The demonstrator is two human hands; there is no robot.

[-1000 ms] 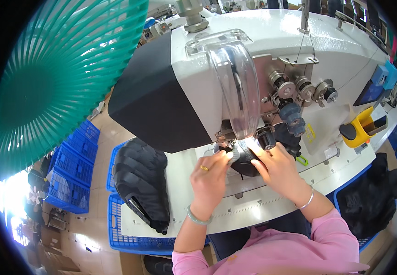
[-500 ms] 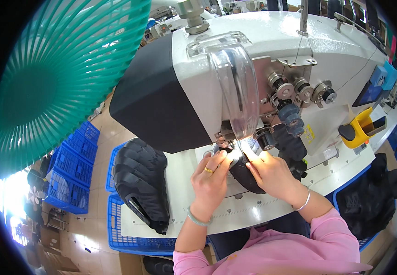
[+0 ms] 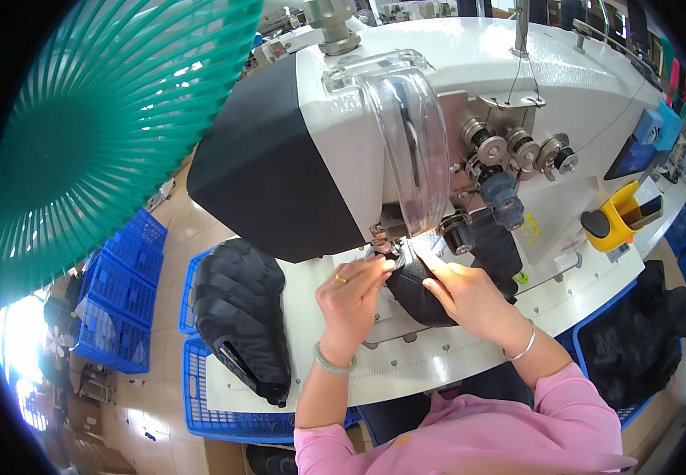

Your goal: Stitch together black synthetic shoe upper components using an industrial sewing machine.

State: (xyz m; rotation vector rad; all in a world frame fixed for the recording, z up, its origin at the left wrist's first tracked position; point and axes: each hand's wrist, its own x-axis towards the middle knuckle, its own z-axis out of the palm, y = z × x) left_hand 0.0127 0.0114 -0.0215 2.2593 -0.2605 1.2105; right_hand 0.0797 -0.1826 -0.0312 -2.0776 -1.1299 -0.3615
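Under the presser foot (image 3: pixel 390 245) of a white sewing machine (image 3: pixel 469 67) lies a black padded fabric piece (image 3: pixel 416 294), lit by a bright lamp. My left hand (image 3: pixel 349 294) is closed in a pinch at the piece's left edge, close to the foot; its exact grip is partly hidden by the fingers. On the piece's right side rests my right hand (image 3: pixel 476 299), gripping it, with the index finger stretched toward the foot and the thumb lower on the fabric. A clear plastic guard (image 3: pixel 410 150) hangs just above the fingers.
A black ribbed, moulded piece (image 3: pixel 240 321) lies left on the white table (image 3: pixel 454 356). Blue crates (image 3: pixel 200 396) stand below; another at right holds black pieces (image 3: pixel 628 340). A green fan guard (image 3: pixel 113 142) fills the upper left. A yellow holder (image 3: pixel 616 222) stands right.
My left hand has shifted slightly left and its fingers have drawn into a pinch, uncovering more of the fabric by the foot. My right hand stays on the piece.
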